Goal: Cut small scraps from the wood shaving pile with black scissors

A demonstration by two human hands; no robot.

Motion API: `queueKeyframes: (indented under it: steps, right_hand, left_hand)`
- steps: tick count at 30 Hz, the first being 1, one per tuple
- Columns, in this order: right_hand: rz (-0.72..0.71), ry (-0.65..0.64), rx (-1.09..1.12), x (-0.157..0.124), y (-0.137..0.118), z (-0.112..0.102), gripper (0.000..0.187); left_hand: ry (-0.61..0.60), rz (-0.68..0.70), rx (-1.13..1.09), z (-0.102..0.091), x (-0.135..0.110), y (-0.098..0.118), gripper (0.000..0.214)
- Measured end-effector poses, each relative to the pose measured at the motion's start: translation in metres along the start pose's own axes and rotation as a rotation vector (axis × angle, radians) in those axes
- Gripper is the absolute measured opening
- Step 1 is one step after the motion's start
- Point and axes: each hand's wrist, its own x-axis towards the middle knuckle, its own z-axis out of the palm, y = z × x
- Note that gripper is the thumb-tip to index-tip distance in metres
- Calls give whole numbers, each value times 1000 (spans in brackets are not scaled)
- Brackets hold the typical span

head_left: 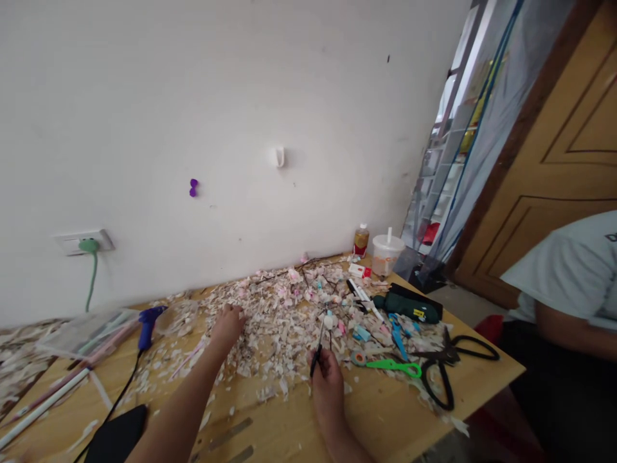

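Counter [289,421]: wood, smooth, slight sheen. Shreds [270,328]: thin, papery, matt, rough-edged. Held tool [315,360]: dark handle, plastic-looking. Large scissors [452,354]: dark metal at pivot, loops plastic-looking. Green handle [393,365]: smooth plastic. Glue gun [147,331]: plastic. Cup [385,252]: translucent plastic. Wall [231,96]: smooth, matt. Door [581,116]: wood-look, faint gloss. Curtain [501,135]: clear plastic sheet, creased. Sleeve [563,254]: matt cloth.

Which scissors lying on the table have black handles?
The large shears near the table's right corner, their black loops spread wide; the green scissors and blue scissors to their left are smaller.
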Motion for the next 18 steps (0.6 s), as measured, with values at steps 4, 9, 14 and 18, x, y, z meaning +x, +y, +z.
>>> queueKeyframes:
  steps: [4, 9, 14, 18]
  right_hand:
    - [23, 32, 20, 1, 1, 2, 33]
    - [11, 52, 29, 3, 0, 2, 33]
    - [9, 82, -28, 1, 3, -2, 33]
    - [-26, 140, -72, 1, 14, -9, 33]
  left_hand:
    - [-3, -8, -15, 6, 9, 3, 20]
    - [82, -39, -99, 0, 26, 7, 33]
    - [137, -136, -199, -3, 21, 0, 40]
    - [165, -177, -240, 6, -7, -4, 37]
